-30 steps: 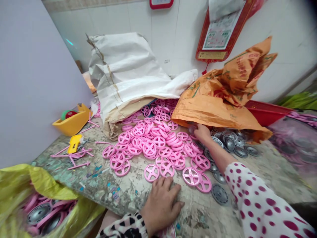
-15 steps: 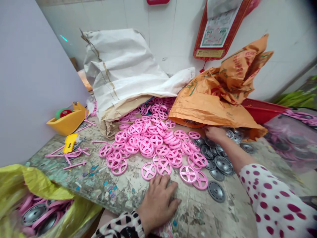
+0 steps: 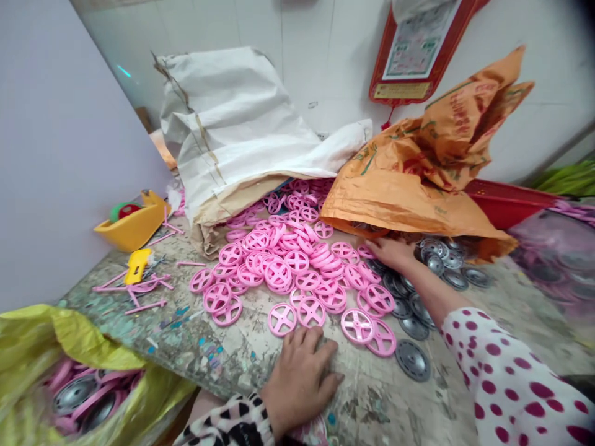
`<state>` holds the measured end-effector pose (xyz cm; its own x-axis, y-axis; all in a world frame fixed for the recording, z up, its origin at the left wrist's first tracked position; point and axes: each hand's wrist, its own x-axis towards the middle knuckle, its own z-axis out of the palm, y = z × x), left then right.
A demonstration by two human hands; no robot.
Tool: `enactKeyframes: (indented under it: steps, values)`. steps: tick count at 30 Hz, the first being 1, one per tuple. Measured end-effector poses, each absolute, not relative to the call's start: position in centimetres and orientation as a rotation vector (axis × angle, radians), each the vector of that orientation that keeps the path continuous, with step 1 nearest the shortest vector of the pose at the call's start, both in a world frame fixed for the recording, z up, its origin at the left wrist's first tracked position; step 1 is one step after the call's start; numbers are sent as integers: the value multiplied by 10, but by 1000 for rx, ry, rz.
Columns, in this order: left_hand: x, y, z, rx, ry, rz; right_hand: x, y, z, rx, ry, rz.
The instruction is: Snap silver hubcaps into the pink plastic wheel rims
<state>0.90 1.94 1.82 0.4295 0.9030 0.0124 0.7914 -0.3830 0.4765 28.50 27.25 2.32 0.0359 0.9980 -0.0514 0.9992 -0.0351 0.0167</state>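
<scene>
My left hand (image 3: 302, 375) lies palm down on the worn tabletop, fingers spread, its fingertips just short of two pink spoked wheels. Those belong to a heap of pink wheels (image 3: 279, 272) spilling from a white woven sack (image 3: 242, 124). Stretched forward, my right hand (image 3: 393, 253) is at the lower edge of an orange sack (image 3: 400, 186), between pink wheels and a pile of grey wheel discs (image 3: 411, 325). Its fingers reach out to the left and nothing shows gripped; the palm is hidden. One grey disc (image 3: 413, 360) lies apart near the front.
At the left are a yellow tape dispenser (image 3: 132, 229), a yellow cutter (image 3: 137, 266) and several pink rods (image 3: 146, 306). A yellow bag (image 3: 28, 328) with pink and grey wheels hangs at the table's front left. A red tray (image 3: 515, 201) stands behind the orange sack.
My right hand has moved a little left along the orange sack's edge, towards the pink wheels, and its fingers have extended. My left hand stays in place; the view has shifted slightly.
</scene>
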Motion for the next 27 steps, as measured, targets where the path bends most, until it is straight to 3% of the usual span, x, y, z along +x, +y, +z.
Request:
enactKeyframes:
  steps: [13,19,27]
  values:
    - [7,16,14,2379,1405,453,272,191,43,1949,2373,-108]
    - [2,13,12,2403,1327,601,257,141,29,1925,2511,-72]
    - [-13,5,10,2465,1217,1006,226,79,3,1952,2719,292]
